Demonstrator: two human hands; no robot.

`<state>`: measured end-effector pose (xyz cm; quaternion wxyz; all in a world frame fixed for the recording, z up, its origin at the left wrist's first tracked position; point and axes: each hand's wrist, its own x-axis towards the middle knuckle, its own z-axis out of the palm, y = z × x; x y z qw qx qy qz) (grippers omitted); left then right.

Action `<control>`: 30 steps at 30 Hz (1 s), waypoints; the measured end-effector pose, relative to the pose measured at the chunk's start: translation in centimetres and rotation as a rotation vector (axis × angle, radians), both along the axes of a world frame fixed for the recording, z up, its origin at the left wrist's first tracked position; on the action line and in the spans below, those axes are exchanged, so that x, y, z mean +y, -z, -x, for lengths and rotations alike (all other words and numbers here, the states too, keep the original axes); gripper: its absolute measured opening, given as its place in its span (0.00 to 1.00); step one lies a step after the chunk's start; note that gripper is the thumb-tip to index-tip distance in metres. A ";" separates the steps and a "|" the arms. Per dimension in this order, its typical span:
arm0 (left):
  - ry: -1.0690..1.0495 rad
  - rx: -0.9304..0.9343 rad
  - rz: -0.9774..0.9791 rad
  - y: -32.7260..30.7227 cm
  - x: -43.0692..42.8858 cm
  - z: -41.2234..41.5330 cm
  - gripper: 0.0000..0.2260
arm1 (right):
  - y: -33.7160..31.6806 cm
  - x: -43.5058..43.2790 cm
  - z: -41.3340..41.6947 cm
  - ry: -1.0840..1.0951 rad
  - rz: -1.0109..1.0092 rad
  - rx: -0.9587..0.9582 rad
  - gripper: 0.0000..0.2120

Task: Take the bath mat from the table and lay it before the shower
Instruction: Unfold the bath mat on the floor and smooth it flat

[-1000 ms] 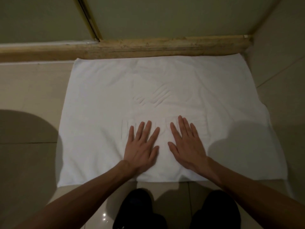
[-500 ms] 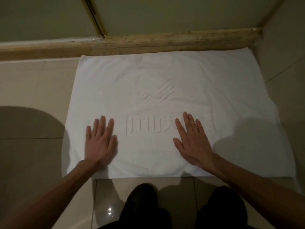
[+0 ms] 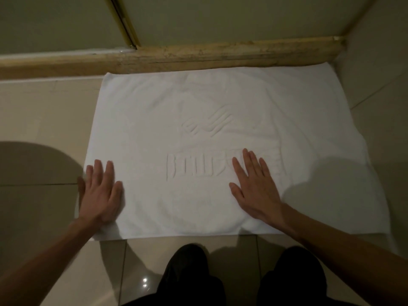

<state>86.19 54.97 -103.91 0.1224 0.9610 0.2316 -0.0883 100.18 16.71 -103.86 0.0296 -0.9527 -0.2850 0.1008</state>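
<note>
A white bath mat [image 3: 198,102] with an embossed logo lies spread flat on the tiled floor, its far edge against the shower's stone threshold [image 3: 198,56]. My left hand [image 3: 99,191] rests palm down on the mat's near left corner, fingers apart, the little finger over the mat's left edge. Flat on the mat right of centre lies my right hand [image 3: 254,186], covering part of the embossed characters. Neither hand holds anything.
A glass shower door with a brass frame [image 3: 123,21] rises behind the threshold. A wall [image 3: 379,62] stands close to the mat's right edge. Beige floor tiles [image 3: 39,129] extend to the left. My dark-trousered knees [image 3: 189,274] are just before the mat's near edge.
My left hand has slid leftward across the mat from the centre to its near left corner. The right hand has stayed almost where it was. The view has shifted slightly.
</note>
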 end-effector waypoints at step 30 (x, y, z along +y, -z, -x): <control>0.634 0.015 -0.022 0.0 -20.8 -3.8 0.28 | -1.5 -0.3 4.0 -0.073 0.083 0.060 0.32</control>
